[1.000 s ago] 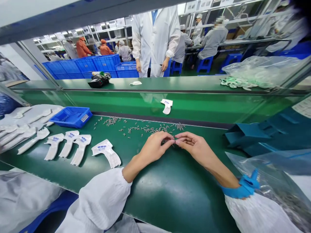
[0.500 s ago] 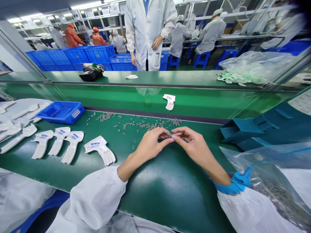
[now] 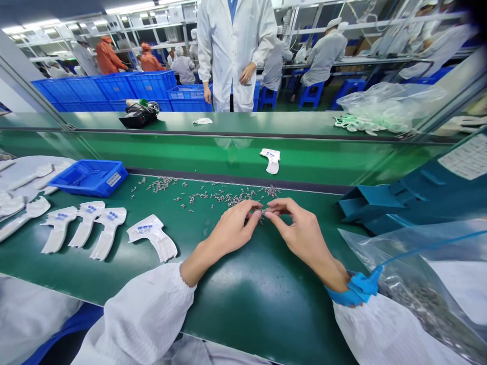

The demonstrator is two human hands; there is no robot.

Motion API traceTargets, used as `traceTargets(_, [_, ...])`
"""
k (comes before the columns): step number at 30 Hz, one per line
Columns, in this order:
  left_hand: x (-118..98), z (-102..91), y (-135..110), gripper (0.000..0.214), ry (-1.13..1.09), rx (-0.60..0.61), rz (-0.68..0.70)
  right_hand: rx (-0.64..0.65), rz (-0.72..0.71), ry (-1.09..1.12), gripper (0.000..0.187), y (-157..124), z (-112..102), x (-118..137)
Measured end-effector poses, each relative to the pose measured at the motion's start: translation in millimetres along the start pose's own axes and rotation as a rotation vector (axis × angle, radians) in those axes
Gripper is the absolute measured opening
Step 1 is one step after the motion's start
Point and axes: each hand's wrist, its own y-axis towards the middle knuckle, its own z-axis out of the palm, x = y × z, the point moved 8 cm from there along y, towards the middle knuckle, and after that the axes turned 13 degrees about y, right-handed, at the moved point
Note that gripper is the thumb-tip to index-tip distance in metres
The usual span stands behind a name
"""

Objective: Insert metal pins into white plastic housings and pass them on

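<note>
My left hand (image 3: 232, 230) and my right hand (image 3: 299, 230) meet fingertip to fingertip over the green table (image 3: 258, 299), both pinched on tiny metal parts that are too small to name. Many small silvery parts (image 3: 213, 195) lie scattered just beyond the fingers. A blue strap (image 3: 355, 291) circles my right wrist, with a blue cord running off to the right. Left of my hands several white T-shaped plastic shells (image 3: 152, 235) lie in a row.
A blue tray (image 3: 89, 177) sits at the left. A clear bag (image 3: 429, 289) of small parts lies at the right, under teal holders (image 3: 399, 203). One white shell (image 3: 272, 159) rides the belt. A person in a white coat (image 3: 236, 50) stands across it; others work behind.
My view has shifted slightly, so everything sits lower and more to the left. My hands stay pinched together at the parts pile. The white shell on the belt has moved right.
</note>
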Motion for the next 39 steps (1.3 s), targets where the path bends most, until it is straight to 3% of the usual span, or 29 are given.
traceTargets(6, [-3.7,-5.1,1.6,0.016,-0.066,-0.047,0.022,0.007,0.263,0.404,0.029,3.1,0.7,-23.5])
traceTargets(10, [-3.6,-5.2,3.2,0.011,-0.045,-0.037,0.021,0.013,0.322,0.432,0.034,2.6,1.2,-27.9])
traceTargets(18, [-4.1,1.9,0.1,0.02,-0.032,-0.001,-0.011,-0.035,-0.025,-0.054,0.013,-4.1,0.9,3.7])
traceTargets(23, [-6.6,6.7,-1.5,0.031,-0.094,0.018,-0.014,-0.028,-0.128,-0.109,0.009,-7.4,3.0,16.2])
traceTargets(27, [-7.9,5.3,-1.2,0.033,-0.119,0.003,0.002,-0.033,-0.015,0.022,0.015,-4.6,2.1,5.1])
traceTargets(32, [-10.4,0.9,-1.3,0.018,-0.105,-0.072,0.027,-0.133,0.152,0.311,0.03,-0.2,-2.3,-13.9])
traceTargets(39, [-9.8,-7.0,-2.1,0.014,0.125,-0.169,0.105,-0.088,0.351,0.475,0.04,-1.4,2.6,-28.9])
